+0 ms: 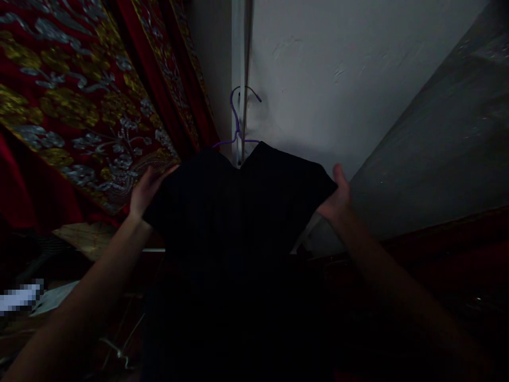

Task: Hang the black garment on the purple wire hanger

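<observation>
A black short-sleeved garment hangs on a purple hanger, its neckline dipping in the middle. The lower part fades into darkness, so I cannot tell whether it is a top or a dress. My left hand is at the left sleeve, with the fingers partly hidden by the cloth. At the other side, my right hand has the tip of the right sleeve against it, thumb up and fingers behind the fabric. Both arms reach forward, spreading the sleeves apart. The hanger's hook is by a narrow pale upright strip.
Red cloth with gold and silver embroidery hangs at the left. Behind the garment is a pale wall, with a grey, shiny sheet on its right. White string and a pale paper lie at lower left.
</observation>
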A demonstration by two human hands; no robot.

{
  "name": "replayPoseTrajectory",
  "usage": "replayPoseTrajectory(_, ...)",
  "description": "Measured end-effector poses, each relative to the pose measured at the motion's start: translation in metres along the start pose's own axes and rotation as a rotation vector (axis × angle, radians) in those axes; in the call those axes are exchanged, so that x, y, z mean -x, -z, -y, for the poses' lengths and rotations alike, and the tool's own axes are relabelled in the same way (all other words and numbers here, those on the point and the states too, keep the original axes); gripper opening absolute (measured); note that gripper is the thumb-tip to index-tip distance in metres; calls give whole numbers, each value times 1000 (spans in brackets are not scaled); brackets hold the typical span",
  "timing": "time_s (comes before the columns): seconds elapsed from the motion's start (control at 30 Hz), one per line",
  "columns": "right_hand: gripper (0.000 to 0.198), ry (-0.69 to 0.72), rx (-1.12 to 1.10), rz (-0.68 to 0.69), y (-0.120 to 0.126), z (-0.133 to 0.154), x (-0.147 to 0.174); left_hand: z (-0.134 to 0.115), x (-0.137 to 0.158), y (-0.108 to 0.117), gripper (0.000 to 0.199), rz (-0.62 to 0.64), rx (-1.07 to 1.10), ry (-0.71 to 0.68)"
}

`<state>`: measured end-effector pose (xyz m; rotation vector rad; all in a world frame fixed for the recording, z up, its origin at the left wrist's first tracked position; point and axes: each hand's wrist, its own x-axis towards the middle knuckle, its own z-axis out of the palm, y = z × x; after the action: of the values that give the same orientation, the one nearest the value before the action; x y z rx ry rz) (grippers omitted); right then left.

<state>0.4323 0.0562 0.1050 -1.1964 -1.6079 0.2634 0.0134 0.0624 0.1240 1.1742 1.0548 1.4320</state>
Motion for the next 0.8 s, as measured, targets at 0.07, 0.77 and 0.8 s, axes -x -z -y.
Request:
replayPoseTrajectory(0.07, 97, -66, -117, 67, 15, 4, -6, -5, -5, 7, 65, 164, 62, 77)
replayPoseTrajectory(0.77, 108, 378, 272, 506, -96, 39, 51, 4, 37, -97, 69, 525, -409, -524)
replayPoseTrajectory(0.8, 111, 443, 274, 438, -108, 32, 55, 4, 44, -106, 73, 562, -293, -486)
